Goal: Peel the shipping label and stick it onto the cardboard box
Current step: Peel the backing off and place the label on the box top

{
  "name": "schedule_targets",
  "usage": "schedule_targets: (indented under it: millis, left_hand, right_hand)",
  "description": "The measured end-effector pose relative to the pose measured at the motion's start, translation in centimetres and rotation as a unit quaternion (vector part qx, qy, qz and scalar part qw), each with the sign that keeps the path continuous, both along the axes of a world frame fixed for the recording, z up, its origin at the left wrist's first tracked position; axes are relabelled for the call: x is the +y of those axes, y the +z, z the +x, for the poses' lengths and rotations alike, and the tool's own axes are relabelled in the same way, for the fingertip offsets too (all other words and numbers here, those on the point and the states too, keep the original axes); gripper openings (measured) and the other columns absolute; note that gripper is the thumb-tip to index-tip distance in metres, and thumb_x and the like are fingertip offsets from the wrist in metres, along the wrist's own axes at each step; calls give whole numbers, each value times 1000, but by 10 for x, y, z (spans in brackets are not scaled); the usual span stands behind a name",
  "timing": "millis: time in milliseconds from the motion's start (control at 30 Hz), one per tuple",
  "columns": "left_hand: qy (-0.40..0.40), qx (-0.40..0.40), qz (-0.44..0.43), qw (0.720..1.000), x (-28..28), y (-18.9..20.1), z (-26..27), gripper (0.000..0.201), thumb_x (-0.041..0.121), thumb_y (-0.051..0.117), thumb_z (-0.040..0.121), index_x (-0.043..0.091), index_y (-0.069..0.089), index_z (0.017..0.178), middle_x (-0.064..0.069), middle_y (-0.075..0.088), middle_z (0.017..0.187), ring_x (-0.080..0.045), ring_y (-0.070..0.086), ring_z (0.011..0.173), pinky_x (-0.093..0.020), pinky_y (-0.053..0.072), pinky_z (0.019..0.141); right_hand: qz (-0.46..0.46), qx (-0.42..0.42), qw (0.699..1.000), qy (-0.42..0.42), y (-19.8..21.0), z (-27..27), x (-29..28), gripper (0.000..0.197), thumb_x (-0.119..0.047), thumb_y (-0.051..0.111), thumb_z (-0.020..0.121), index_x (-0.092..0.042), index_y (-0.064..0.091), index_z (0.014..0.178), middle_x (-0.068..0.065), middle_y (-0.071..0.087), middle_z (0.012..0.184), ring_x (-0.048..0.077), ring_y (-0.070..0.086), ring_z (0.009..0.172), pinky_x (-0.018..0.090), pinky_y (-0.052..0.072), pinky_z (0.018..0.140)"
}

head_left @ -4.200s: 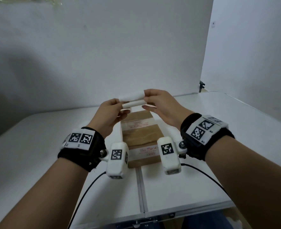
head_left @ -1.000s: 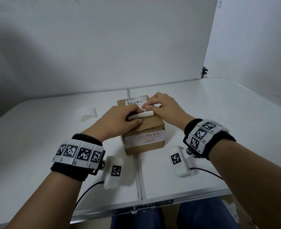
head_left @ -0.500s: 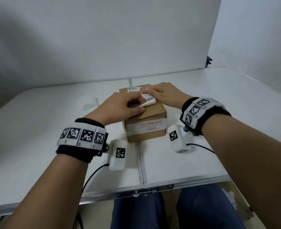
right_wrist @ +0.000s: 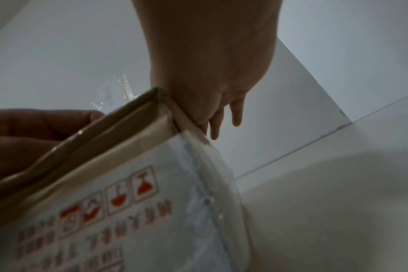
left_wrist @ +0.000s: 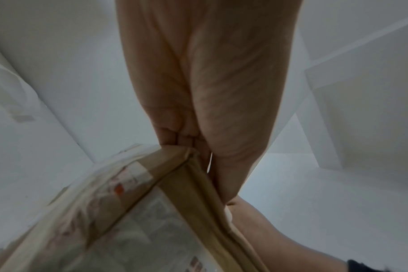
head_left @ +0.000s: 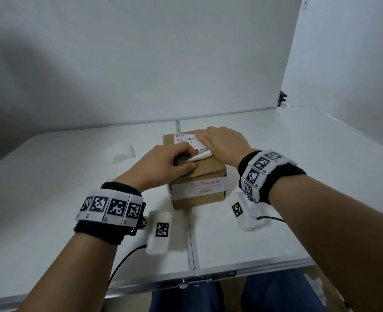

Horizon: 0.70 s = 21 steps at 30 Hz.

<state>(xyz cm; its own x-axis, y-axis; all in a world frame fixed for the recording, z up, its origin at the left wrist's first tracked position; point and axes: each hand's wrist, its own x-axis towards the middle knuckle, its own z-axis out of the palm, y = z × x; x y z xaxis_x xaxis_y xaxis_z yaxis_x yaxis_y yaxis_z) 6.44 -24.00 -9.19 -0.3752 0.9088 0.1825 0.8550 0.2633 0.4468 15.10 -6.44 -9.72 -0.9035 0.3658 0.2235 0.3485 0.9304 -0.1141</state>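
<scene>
Right hand flat on label — left hand pinching backing.

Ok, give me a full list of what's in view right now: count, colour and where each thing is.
cardboard box: one, brown, on the table's centre seam, white tape band with red print across its near face.
shipping label: one, white with black barcode, far part flat on the box top, near edge curled up.
peeled backing: one pale, translucent piece, on the table left of the box.
table: one, white, two panels with a metal front edge.
wall panels: white, behind and to the right.
wrist bands: two, black with black-and-white markers.
wrist cameras: two, white, cabled.
left hand: pinches the label's raised near edge.
right hand: fingers flat on the label.
</scene>
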Motion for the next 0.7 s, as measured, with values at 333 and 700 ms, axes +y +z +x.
schedule_targets:
  millis: [333, 700]
  left_hand:
    - [-10, -9, 1, 1000, -1, -1, -5, 27, 43, 61, 85, 34, 61, 110, 15, 66, 113, -9, 60, 97, -28, 50, 84]
    - [-9, -259, 110, 960, -10, 1, -7, 28, 10, 43, 99, 25, 58, 117, 11, 67, 120, 1, 61, 108, -20, 46, 95]
  right_hand:
    - [-11, 10, 1000, -7, -2, -1, 3, 40, -26, 24, 104, -21, 58, 125, -7, 56, 129, 15, 52, 120, 36, 47, 88]
    - [-25, 19, 999, -5, 6, 3, -6, 40, -26, 32, 104, -11, 63, 123, 5, 53, 132, 23, 50, 118, 40, 46, 96]
